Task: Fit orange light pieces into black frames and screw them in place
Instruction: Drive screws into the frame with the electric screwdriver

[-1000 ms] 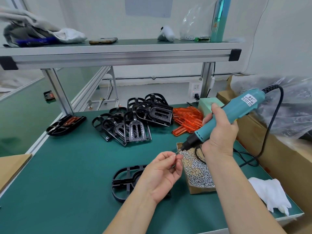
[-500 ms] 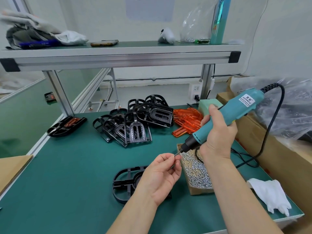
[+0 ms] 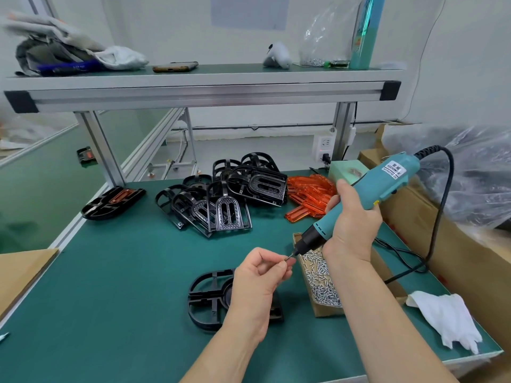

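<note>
My right hand (image 3: pixel 351 225) is wrapped around the teal electric screwdriver (image 3: pixel 367 194), tilted down-left. My left hand (image 3: pixel 260 280) pinches a small screw at its bit tip, fingers (image 3: pixel 284 265) closed, above the black frame (image 3: pixel 210 297) on the desk (image 3: pixel 110 286), beside the screw box (image 3: pixel 320 277).

Green-topped worktop (image 3: pixel 116 272) under an aluminium-framed shelf (image 3: pixel 193 91); pale wall (image 3: pixel 166 29) behind, wall socket (image 3: pixel 324 146) past the far edge.

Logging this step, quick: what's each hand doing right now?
Left hand: fingers pinched shut at the driver's bit tip, apparently on a screw too small to confirm.
Right hand: closed around the teal electric screwdriver.
</note>
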### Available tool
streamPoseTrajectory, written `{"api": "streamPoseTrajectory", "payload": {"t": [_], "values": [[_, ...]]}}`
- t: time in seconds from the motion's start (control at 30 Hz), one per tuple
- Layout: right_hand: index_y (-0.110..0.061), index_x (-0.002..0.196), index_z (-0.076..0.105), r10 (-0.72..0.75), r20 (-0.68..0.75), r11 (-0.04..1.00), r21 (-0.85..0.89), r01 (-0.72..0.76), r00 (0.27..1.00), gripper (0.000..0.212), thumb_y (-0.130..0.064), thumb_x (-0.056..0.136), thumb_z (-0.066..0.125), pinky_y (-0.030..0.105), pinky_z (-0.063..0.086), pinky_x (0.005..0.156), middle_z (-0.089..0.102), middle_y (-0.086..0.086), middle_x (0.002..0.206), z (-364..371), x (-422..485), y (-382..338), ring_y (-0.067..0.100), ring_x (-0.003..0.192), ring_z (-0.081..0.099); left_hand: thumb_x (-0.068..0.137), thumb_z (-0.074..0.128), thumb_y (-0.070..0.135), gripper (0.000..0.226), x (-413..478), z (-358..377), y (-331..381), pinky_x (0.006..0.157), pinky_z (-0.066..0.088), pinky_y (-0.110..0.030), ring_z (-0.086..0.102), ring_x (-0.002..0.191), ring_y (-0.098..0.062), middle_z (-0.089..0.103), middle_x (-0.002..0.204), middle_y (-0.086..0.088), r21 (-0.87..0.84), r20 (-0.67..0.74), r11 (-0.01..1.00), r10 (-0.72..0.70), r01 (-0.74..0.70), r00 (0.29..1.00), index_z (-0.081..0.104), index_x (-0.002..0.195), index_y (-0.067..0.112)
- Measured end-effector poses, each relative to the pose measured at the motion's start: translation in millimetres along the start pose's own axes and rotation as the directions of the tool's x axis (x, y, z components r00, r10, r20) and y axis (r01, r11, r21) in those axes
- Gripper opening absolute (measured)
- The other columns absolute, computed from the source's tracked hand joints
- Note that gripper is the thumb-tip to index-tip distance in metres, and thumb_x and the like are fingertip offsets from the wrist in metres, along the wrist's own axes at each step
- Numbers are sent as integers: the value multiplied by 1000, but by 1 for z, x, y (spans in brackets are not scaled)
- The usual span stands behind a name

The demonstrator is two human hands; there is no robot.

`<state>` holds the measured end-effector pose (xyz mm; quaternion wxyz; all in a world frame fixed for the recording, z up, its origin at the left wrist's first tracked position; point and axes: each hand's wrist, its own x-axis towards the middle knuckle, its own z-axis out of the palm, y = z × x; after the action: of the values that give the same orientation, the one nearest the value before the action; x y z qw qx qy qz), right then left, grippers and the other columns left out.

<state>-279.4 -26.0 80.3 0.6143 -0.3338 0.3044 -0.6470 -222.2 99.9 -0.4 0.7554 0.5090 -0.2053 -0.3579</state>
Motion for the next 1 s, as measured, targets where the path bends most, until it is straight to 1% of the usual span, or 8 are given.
{"api": "streamPoseTrajectory", "payload": {"t": [0.2,0.3,0.37,0.4,0.5,0.57,0.67,1.0], "values": [[-16,89,51,25,9,1000,18,-25,1000,21,-11,89,72,25,46,54,56,-8,52,3,-2,4,8,49,51,87,66,-3,35,0,-12,10,85,48,-25,67,104,-8,75,107,8,288,84,953,71,-93,994,71,96,31],[-15,87,51,11,44,1000,-3,-11,999,21,-10,89,72,24,46,52,55,-4,54,1,-4,7,10,50,50,85,72,12,40,2,-31,16,104,41,-29,56,118,3,67,119,23,510,123,838,154,-195,980,63,112,40],[-13,85,52,-11,81,999,-30,14,997,21,-10,89,72,24,45,52,54,-1,56,-1,-5,10,11,50,49,81,73,34,43,6,-48,23,110,32,-26,41,124,15,55,126,31,729,141,638,217,-250,966,56,120,44],[-11,86,52,-24,101,998,-51,30,995,20,-10,89,72,23,45,51,53,-1,56,-2,-6,13,11,50,48,77,69,51,53,8,-57,27,113,28,-27,34,130,13,47,132,33,826,173,503,207,-256,963,52,126,44],[-6,92,55,-65,154,990,-113,83,986,18,-8,89,73,22,45,52,54,-3,55,-4,-11,21,10,49,50,55,44,92,115,17,-78,31,124,6,-41,4,151,-11,24,158,18,966,253,58,-30,-251,967,29,152,32],[-8,88,56,-82,195,982,-149,112,977,19,-11,87,74,24,46,53,55,-4,56,-5,-15,27,9,50,52,45,37,100,134,21,-87,27,122,-7,-48,-11,152,-16,8,164,12,955,245,-129,-167,-268,955,12,157,30],[-11,84,58,-93,245,970,-197,143,965,22,-24,80,76,29,47,54,56,-2,61,-5,-22,35,11,53,53,42,39,100,140,24,-92,21,121,-9,-53,-11,152,-19,10,165,10,946,222,-186,-231,-267,947,8,157,27],[-19,78,59,-132,318,915,-326,239,939,30,-44,73,74,43,50,62,59,7,67,-2,-29,59,25,62,56,40,39,98,138,26,-94,13,122,-4,-49,16,148,-13,25,159,11,952,230,-149,-229,-267,946,17,157,28]]}}
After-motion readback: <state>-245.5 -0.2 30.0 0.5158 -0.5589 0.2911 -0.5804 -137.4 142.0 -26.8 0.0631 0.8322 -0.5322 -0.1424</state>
